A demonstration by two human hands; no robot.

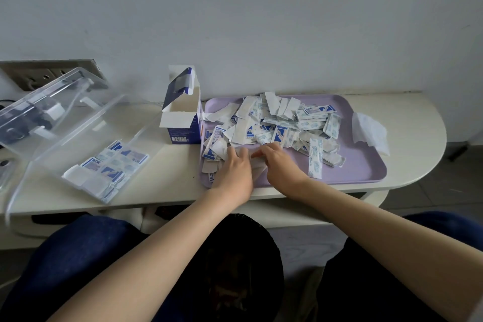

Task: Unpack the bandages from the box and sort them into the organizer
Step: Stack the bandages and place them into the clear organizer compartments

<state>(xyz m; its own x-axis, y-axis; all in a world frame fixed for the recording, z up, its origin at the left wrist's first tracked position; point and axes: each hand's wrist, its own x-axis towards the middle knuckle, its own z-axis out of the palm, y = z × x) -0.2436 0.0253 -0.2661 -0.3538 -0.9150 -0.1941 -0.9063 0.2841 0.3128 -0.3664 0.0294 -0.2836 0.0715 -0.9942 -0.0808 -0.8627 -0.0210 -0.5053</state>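
Note:
A heap of white and blue wrapped bandages (282,123) lies on a lilac tray (360,165). My left hand (235,172) and my right hand (281,167) are side by side at the heap's near left edge, fingers curled onto a small stack of pale bandages (257,165) between them. The open blue and white bandage box (183,115) stands upright just left of the tray. Farther left sits the clear plastic organizer (86,138), lid raised, with several bandages (109,167) laid flat in its near compartments.
A crumpled white tissue (369,131) lies at the tray's right end. The cream table (167,185) ends in a rounded right edge and backs onto a grey wall. A wall socket plate (47,73) is behind the organizer lid.

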